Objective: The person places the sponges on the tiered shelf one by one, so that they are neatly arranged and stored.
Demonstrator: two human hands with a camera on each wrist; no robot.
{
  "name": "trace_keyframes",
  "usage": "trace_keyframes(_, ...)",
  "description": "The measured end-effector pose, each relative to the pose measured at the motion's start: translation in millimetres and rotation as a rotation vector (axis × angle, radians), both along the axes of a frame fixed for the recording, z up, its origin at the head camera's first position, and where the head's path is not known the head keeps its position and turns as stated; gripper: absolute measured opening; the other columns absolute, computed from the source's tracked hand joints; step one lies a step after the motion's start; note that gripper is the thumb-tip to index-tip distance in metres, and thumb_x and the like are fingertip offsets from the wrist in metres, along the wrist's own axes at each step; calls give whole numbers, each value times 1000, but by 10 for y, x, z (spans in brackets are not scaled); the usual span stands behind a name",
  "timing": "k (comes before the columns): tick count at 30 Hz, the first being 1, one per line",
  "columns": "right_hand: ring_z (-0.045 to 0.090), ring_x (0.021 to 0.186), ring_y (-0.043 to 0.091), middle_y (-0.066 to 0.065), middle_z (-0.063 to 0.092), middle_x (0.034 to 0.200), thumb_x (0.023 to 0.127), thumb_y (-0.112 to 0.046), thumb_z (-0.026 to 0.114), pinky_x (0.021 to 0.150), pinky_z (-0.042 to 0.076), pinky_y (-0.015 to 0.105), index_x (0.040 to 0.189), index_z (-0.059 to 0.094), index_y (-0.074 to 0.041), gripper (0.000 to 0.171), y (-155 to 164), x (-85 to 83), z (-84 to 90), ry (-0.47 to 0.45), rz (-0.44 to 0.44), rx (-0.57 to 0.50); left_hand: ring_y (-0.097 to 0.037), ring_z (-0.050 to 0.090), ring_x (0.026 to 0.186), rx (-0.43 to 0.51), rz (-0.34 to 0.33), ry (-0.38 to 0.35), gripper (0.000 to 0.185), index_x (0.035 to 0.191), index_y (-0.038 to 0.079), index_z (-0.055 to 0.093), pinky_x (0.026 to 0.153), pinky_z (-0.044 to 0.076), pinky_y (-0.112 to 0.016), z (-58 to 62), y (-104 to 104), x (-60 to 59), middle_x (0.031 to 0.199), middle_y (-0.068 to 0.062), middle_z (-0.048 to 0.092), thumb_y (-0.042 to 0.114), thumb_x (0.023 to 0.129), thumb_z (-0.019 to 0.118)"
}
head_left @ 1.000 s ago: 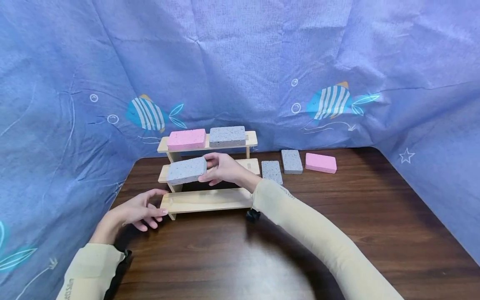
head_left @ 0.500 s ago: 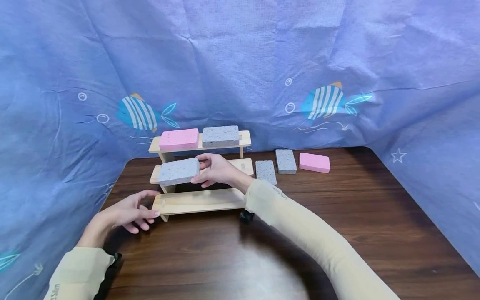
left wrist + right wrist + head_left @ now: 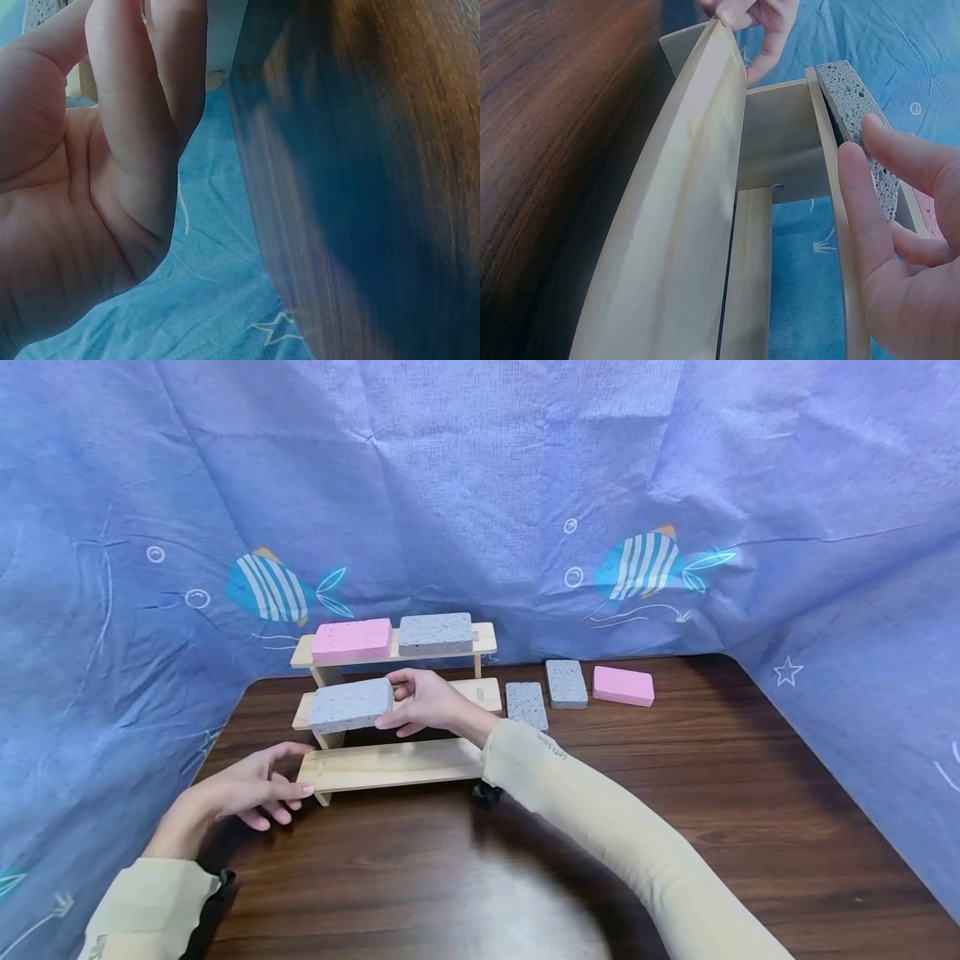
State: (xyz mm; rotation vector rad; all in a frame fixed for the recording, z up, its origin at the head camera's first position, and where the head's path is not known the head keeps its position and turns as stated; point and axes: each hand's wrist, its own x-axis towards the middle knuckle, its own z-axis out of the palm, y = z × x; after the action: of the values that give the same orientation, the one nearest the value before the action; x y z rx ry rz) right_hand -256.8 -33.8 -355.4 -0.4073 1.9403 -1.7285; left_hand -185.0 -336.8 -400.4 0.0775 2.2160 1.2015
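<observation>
A wooden three-tier shelf (image 3: pixel 397 763) stands on the table. My left hand (image 3: pixel 243 789) pinches the left end of its lowest board between thumb and forefinger, the other fingers hanging loosely below. On the left part of the middle tier is a grey pumice stone (image 3: pixel 350 705), and my right hand (image 3: pixel 429 702) grips its right end with thumb and fingers. The right wrist view shows the porous stone (image 3: pixel 847 97) lying along the board. Up on the top tier lie a pink pumice stone (image 3: pixel 352 640) and a second grey one (image 3: pixel 435 634).
Right of the shelf, two grey pumice stones (image 3: pixel 566 684) and a pink one (image 3: pixel 623 686) lie on the dark wooden table (image 3: pixel 720 802). A blue cloth (image 3: pixel 480 485) with printed fish hangs behind the table and at both sides.
The head view has swung to the right, so shelf, stones and hands appear farther left. Both hands keep their grip, and the stone stays in place on the middle tier.
</observation>
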Motion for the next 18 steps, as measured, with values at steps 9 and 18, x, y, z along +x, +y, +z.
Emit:
trace_keyframes(9,65,73,19,13,48,108,74,-2,81,68,56,39,142,41,-8,79,-10,0,-14,20,-2,-3,-28,67,66,13,-10,6,81,147,16,18,46,52,-39,-11,-12,-6,85,-17,66,32,87,70)
trace_keyframes(18,64,69,18,24,46,117,74,-3,81,66,57,40,140,43,-10,77,-19,-17,-26,30,-5,11,-28,67,67,-12,0,0,82,147,16,18,47,53,-39,9,12,-6,85,-16,67,33,87,71)
